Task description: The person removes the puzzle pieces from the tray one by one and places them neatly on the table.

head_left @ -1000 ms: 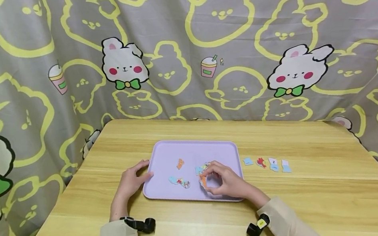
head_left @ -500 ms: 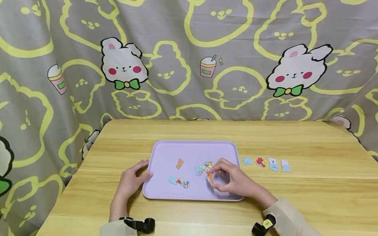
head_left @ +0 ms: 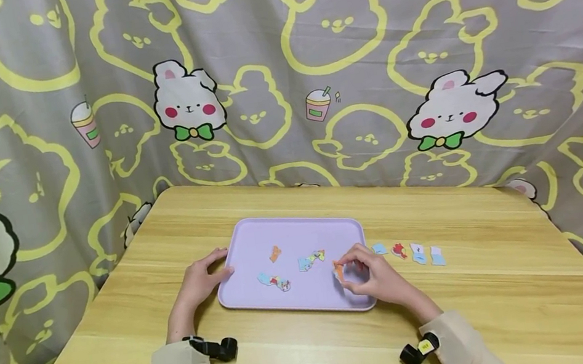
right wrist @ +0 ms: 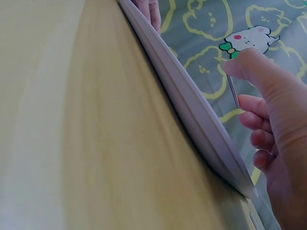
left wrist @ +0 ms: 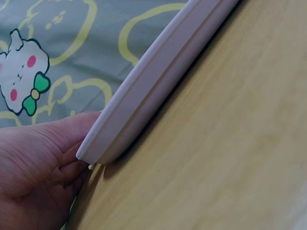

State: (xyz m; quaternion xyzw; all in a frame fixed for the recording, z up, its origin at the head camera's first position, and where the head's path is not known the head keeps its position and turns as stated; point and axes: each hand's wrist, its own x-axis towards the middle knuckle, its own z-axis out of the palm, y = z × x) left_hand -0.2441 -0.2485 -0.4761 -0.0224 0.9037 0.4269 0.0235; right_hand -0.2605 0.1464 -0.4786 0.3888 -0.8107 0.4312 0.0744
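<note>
A lilac tray [head_left: 288, 223] lies on the table. My left hand [head_left: 198, 284] holds its left edge, the thumb over the rim and the other fingers at the side, as the left wrist view [left wrist: 43, 167] shows the hand close up. Above the right part of the tray, my right hand [head_left: 377, 275] pinches an orange puzzle piece [head_left: 339, 271] between thumb and fingers. In the right wrist view this piece [right wrist: 232, 90] appears edge-on. On the tray lie a small orange piece [head_left: 275, 254] and two joined strips, one blue-and-red [head_left: 274, 281], one blue-and-yellow [head_left: 312, 260].
Right of the tray, several pieces lie in a row on the wooden table [head_left: 487, 297]: a blue one [head_left: 379, 249], a red one [head_left: 399, 251] and two white-and-blue ones, the last [head_left: 437, 255] farthest right. A patterned curtain [head_left: 249, 38] hangs behind the table.
My right hand has moved right with the orange piece, away from the blue-and-yellow strip, which now shows fully. My left hand has stayed at the tray's edge.
</note>
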